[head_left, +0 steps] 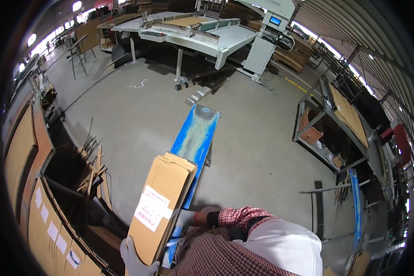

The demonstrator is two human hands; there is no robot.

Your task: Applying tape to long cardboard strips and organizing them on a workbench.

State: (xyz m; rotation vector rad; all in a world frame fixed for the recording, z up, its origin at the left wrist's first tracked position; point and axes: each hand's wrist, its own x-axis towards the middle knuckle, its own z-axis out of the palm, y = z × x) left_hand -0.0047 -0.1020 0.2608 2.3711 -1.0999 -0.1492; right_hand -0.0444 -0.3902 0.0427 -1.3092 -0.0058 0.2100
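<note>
A stack of flat cardboard (145,195) with a white handwritten label (152,209) lies lengthwise along a narrow blue bench (195,131), leaning over its left side. My left hand (135,258), in a grey glove, wraps round the stack's near end, with the thumb on one side and fingers on the other. At the right side of the stack is my right hand (185,218), also gloved, beside a pale strap (175,212) that crosses the sheets there. Its fingers are mostly hidden, so their grip does not show.
Large cardboard sheets (55,239) stand at the near left, with scrap strips (94,170) behind them. A white machine table (216,39) is at the far side. To the right stand a metal-framed table (340,133) and another blue bench (355,207).
</note>
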